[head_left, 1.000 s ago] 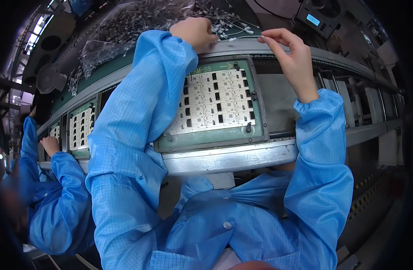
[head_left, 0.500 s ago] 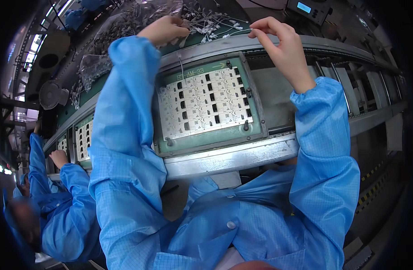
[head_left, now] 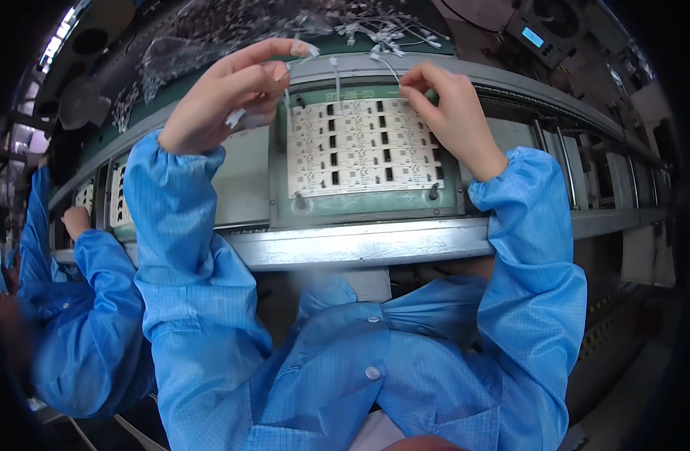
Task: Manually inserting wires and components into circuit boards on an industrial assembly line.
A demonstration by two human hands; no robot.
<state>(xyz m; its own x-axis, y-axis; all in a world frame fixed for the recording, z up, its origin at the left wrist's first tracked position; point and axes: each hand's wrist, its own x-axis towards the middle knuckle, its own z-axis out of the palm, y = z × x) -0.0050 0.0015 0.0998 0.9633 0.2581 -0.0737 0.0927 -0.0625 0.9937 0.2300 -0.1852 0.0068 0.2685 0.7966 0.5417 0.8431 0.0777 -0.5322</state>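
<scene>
A panel of white circuit boards [head_left: 363, 180] with black components lies in a green carrier [head_left: 360, 203] on the conveyor. My left hand [head_left: 224, 98], left of the panel's far corner, is curled around white connector cables [head_left: 237, 118]; one white plug sticks out below the fingers, another shows by the index fingertip. Over the panel's far right corner, my right hand [head_left: 454, 101] pinches a thin white cable [head_left: 390, 69] between thumb and fingers. Between the hands, another white cable [head_left: 335, 66] rises from the panel's far edge. Exactly how many cables my left hand holds is hidden.
Beyond the far rail lies a heap of white connector cables [head_left: 367, 30] on a green surface. Metal rails [head_left: 360, 252] border the conveyor. A device with a lit screen [head_left: 532, 36] stands at the far right. To my left, a blue-sleeved co-worker [head_left: 89, 323] works along the same line.
My left hand has come back from the cable heap, leftward and nearer, with cables in it. My right hand has moved nearer, over the panel's corner. The carrier appears farther right in view.
</scene>
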